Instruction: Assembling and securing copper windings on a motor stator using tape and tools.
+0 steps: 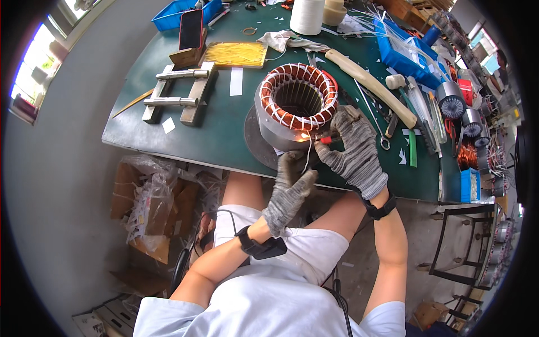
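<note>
A motor stator (269, 124) stands at the near edge of the green table, its grey steel body topped by a ring of copper windings (298, 121) laced with white cord. My gloved right hand (356, 151) is closed on a small red lighter (325, 140) at the stator's near right side. A flame (305, 136) glows against the rim, where a loose white cord (309, 153) hangs down. That cord runs to my gloved left hand (287, 196), which pinches its lower end below the stator. Fingertip contact with the cord is partly hidden.
A metal frame with two bars (178, 101), a phone (191, 29) and a tray of yellow strips (236, 54) lie left and behind. A wooden mallet-like stick (370, 87), a long wrench (384, 142) and blue bins (407, 53) lie right. Cardboard boxes (154, 208) sit below left.
</note>
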